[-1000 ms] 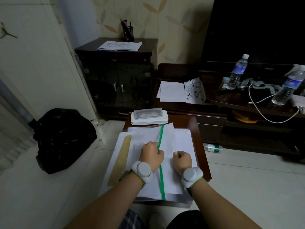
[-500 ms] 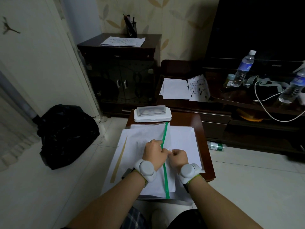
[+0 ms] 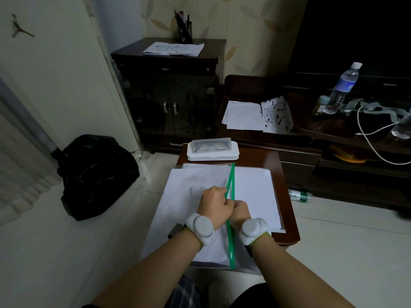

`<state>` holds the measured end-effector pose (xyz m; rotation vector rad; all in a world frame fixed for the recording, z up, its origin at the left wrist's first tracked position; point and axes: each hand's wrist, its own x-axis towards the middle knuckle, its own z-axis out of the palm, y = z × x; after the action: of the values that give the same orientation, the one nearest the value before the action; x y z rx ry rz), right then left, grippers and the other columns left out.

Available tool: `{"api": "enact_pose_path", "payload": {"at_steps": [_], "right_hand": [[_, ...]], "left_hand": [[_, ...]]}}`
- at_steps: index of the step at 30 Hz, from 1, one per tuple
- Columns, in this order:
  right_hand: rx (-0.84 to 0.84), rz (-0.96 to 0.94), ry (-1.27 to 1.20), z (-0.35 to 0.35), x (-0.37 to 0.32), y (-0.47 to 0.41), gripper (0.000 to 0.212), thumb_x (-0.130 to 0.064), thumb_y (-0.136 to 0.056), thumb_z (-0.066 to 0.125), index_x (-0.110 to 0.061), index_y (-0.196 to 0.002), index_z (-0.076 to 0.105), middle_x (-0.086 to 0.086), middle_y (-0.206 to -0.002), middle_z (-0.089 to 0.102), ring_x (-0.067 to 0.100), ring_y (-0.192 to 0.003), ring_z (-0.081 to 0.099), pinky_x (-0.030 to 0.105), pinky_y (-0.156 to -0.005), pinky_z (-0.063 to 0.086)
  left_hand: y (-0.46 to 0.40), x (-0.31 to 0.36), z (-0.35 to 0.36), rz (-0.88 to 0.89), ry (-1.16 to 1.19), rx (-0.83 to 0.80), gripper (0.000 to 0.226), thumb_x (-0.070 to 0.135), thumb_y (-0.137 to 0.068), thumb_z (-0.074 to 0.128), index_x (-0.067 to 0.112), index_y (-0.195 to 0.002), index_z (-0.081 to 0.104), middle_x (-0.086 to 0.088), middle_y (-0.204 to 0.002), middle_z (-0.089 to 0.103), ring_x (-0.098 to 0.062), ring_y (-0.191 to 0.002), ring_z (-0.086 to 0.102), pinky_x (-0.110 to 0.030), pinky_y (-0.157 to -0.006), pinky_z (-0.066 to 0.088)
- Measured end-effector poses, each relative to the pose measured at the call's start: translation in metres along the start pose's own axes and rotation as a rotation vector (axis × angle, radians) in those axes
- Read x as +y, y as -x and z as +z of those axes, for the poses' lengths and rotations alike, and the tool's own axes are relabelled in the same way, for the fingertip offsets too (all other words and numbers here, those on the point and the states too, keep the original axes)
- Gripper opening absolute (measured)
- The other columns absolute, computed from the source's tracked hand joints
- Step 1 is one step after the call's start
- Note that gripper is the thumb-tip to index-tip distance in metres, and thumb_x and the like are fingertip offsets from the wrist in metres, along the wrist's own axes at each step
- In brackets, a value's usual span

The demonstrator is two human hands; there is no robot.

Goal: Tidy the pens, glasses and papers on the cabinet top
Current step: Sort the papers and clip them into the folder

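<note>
A clear plastic sleeve with a green zip strip [image 3: 231, 247] lies on a small brown table [image 3: 287, 196], with white papers [image 3: 253, 192] in and around it. My left hand [image 3: 214, 207] and right hand [image 3: 240, 211] meet at the strip, fingers curled, pinching its two green edges, which spread apart above the hands. A white glasses case [image 3: 212, 150] sits at the table's far edge. On the dark cabinet [image 3: 169, 90] lie papers [image 3: 173, 48] beside a pen holder [image 3: 184, 30].
A black rubbish bag [image 3: 95, 172] sits on the floor to the left. More papers [image 3: 258, 114] lie on the low TV stand [image 3: 333, 152], with water bottles [image 3: 342, 85] and a white cable [image 3: 373, 138]. A bottle [image 3: 300, 195] lies on the floor.
My hands have drawn together at the green strip. The brown envelope edge on the left is no longer visible. The strip's two sides now split apart above my hands.
</note>
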<state>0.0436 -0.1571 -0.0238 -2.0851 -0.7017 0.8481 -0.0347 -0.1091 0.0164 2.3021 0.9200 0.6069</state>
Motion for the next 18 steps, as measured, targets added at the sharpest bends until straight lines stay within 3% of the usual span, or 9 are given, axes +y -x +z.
{"api": "enact_pose_path", "payload": {"at_steps": [3,6,10,11,13,15,18], "right_hand": [[-0.015,-0.001,0.040,0.003,0.000,-0.001,0.028,0.009,-0.087,0.042,0.012,-0.061,0.055,0.003,-0.058,0.042,0.016,-0.077,0.038,0.024,-0.060,0.027],[-0.015,-0.009,-0.002,0.006,-0.001,-0.002,0.024,0.007,-0.087,0.042,0.017,-0.074,0.059,0.005,-0.060,0.046,0.015,-0.077,0.040,0.025,-0.061,0.030],[0.069,0.046,-0.061,-0.004,-0.004,-0.003,0.031,-0.016,-0.091,0.052,-0.002,-0.063,0.058,0.013,-0.068,0.057,0.018,-0.070,0.051,0.026,-0.061,0.038],[0.128,0.060,-0.033,-0.011,-0.002,-0.005,0.033,-0.025,-0.092,0.053,-0.005,-0.067,0.061,0.015,-0.072,0.062,0.023,-0.072,0.057,0.027,-0.064,0.040],[0.266,0.117,0.050,-0.027,0.006,-0.009,0.028,-0.032,-0.091,0.056,-0.005,-0.094,0.065,0.018,-0.101,0.066,0.031,-0.098,0.061,0.028,-0.078,0.045],[0.387,0.221,0.206,-0.041,0.013,-0.009,0.044,-0.033,-0.086,0.063,-0.005,-0.119,0.054,0.018,-0.124,0.051,0.035,-0.118,0.048,0.035,-0.092,0.043],[0.405,0.371,0.349,-0.048,0.018,-0.004,0.073,-0.037,-0.074,0.075,-0.005,-0.129,0.039,0.017,-0.131,0.038,0.033,-0.122,0.039,0.038,-0.099,0.039]], "left_hand": [[0.000,-0.002,-0.001,0.019,0.012,0.014,0.042,0.003,-0.074,0.054,0.015,-0.050,0.022,0.003,-0.049,0.029,-0.022,-0.057,0.038,-0.034,-0.058,0.039],[-0.001,-0.005,-0.004,0.019,0.017,0.035,0.045,0.001,-0.074,0.054,0.017,-0.049,0.020,0.003,-0.048,0.028,-0.021,-0.056,0.036,-0.037,-0.060,0.043],[-0.004,-0.006,-0.007,0.002,-0.004,0.043,0.047,0.004,-0.076,0.057,0.017,-0.049,0.021,0.002,-0.050,0.028,-0.021,-0.058,0.037,-0.036,-0.059,0.037],[-0.005,-0.005,-0.008,0.002,-0.009,0.046,0.047,0.004,-0.076,0.056,0.017,-0.049,0.021,0.002,-0.050,0.028,-0.022,-0.058,0.036,-0.035,-0.059,0.036],[-0.006,-0.005,-0.009,0.003,-0.006,0.054,0.045,0.001,-0.074,0.054,0.017,-0.050,0.020,-0.002,-0.049,0.029,-0.022,-0.058,0.035,-0.036,-0.059,0.037],[-0.007,-0.005,-0.009,0.001,0.006,0.057,0.043,-0.001,-0.074,0.052,0.015,-0.049,0.022,-0.003,-0.049,0.028,-0.021,-0.057,0.034,-0.035,-0.060,0.040],[-0.009,-0.008,-0.007,-0.006,0.028,0.061,0.034,-0.002,-0.074,0.052,0.009,-0.051,0.030,-0.007,-0.048,0.030,-0.020,-0.056,0.033,-0.038,-0.066,0.046]]}}
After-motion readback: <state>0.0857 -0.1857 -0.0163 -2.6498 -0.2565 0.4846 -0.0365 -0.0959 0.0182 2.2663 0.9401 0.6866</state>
